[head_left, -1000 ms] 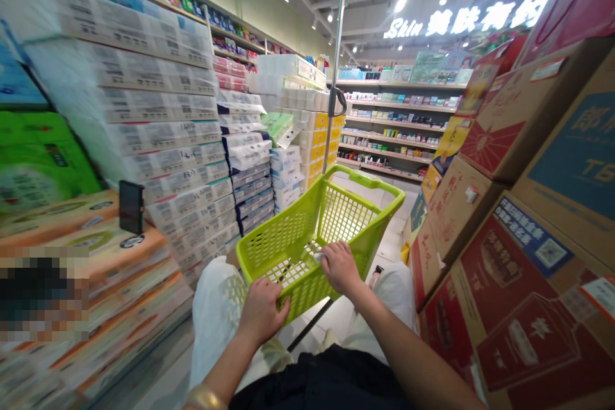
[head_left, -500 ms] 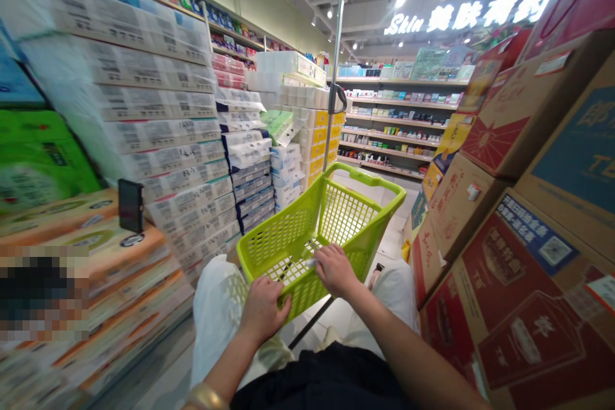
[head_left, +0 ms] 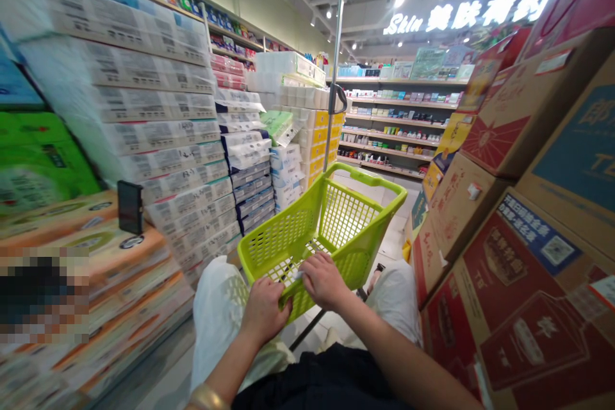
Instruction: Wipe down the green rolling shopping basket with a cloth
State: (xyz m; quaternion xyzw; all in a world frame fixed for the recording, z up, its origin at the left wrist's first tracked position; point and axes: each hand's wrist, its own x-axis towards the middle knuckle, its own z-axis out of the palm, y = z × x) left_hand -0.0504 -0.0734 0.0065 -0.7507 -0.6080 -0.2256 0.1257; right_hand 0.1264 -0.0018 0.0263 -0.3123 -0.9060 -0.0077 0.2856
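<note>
A lime-green plastic shopping basket (head_left: 288,240) rests tilted on my lap, its open side facing away. My left hand (head_left: 263,311) grips the basket's near rim with fingers curled over it. My right hand (head_left: 323,280) is closed on a small white wipe or cloth (head_left: 298,275) and presses it against the inside of the near rim. A metal pole with a black handle (head_left: 339,100) rises behind the basket. My legs are in white trousers (head_left: 216,314) under the basket.
Stacked packs of tissue paper (head_left: 158,134) fill the left side. A dark phone (head_left: 130,207) stands on orange packs at the left. Brown and red cartons (head_left: 519,205) are piled at the right. Store shelves (head_left: 394,134) stand at the far end of the narrow aisle.
My right hand has slid left along the basket's near rim towards my left hand, carrying the white cloth. The left hand has kept its grip.
</note>
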